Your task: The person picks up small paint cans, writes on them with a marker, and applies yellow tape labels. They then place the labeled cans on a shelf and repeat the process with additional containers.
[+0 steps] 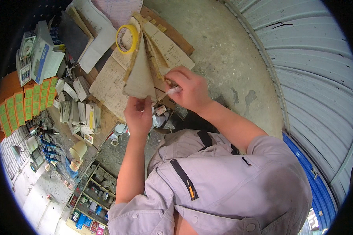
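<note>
An old notebook (110,84) with browned, handwritten pages lies spread open on the bench, its edges worn. My left hand (139,115) is closed on the lower edge of a raised page (139,78), thumb and fingers pinching it. To the right, my right hand (190,88) is curled, with a whitish crumpled piece (174,90) sticking out of its grip. Its fingertips are at the notebook's yellowed, taped edge; whether they pinch that too I cannot tell. A yellow roll of tape (135,38) rests on the notebook's upper part.
Stacks of paper slips (80,113) stand left of the notebook. Beyond them are a scale (25,58) and orange-and-green label sheets (29,103). Loose papers (96,29) lie at the far side. A shelf of small boxes (94,196) is at lower left; a corrugated wall (310,58) rises at right.
</note>
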The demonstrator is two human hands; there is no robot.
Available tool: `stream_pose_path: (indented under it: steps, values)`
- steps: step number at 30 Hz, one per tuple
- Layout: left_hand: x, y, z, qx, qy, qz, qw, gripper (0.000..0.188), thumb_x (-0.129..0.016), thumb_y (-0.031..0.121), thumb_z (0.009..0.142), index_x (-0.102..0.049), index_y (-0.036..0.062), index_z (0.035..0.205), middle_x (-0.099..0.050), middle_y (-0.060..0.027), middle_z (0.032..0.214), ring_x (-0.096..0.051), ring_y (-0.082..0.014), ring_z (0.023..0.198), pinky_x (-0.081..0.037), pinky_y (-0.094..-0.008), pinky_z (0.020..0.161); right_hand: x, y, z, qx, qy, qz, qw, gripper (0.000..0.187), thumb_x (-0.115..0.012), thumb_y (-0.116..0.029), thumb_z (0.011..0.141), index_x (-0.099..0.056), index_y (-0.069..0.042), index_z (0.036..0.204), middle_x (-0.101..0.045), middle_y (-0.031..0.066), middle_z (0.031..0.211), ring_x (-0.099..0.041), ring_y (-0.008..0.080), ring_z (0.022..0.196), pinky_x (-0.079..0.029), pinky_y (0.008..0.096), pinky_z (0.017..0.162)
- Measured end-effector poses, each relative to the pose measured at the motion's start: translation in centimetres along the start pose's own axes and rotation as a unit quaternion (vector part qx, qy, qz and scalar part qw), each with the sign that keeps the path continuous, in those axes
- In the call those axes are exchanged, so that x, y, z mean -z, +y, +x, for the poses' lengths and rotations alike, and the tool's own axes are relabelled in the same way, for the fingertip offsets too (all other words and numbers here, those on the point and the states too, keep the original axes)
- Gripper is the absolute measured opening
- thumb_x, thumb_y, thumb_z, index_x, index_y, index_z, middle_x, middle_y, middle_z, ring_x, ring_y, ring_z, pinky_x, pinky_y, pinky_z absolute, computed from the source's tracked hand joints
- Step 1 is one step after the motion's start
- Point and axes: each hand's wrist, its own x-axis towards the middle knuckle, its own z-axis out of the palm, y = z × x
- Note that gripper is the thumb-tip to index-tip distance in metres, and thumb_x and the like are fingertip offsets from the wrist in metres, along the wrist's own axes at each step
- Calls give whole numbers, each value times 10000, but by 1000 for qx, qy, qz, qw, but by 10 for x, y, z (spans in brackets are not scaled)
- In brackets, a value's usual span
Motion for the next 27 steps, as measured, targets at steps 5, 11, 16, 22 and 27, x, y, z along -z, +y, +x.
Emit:
stream_pose_path:
  steps: [5,11,16,22,27]
  values:
    - [2,9,1,47,-37,-138,989,325,-704,196,1045,-603,19,1297,-749,-119,1109,-725,-187,1023,-573,-352,906,14,4,10,-5,-18,32,999,290,-828,-135,770,-730,-99,1040,-736,79,1041,-743,330,830,-599,414,667]
    - [20,73,32,227,-62,-396,888,542,-659,431,1054,-574,38,1418,-743,-141,1187,-715,-233,1117,-593,-402,912,12,-35,21,83,-56,60,993,275,-814,-138,746,-718,-86,998,-713,67,1004,-735,323,820,-591,418,666]
    - [21,110,70,146,-70,25,986,477,-832,257,924,-659,-16,1275,-765,-133,1101,-740,-200,961,-581,-361,843,13,-49,33,141,-137,49,979,132,-804,-160,821,-714,-85,881,-714,60,908,-720,293,763,-566,400,629]
    - [12,94,59,92,-20,-20,995,411,-794,163,934,-658,-87,1231,-784,-146,1042,-737,-205,955,-581,-373,844,7,46,146,71,19,-85,994,266,-785,-315,924,-803,-52,961,-756,157,889,-738,364,792,-581,427,692]
    - [19,69,36,58,32,-129,989,376,-786,156,964,-659,-85,1223,-780,-134,1081,-723,-179,967,-575,-348,862,-33,101,211,-59,-193,-242,949,322,-748,-316,920,-795,-161,1197,-769,120,1083,-747,359,1059,-619,493,881]
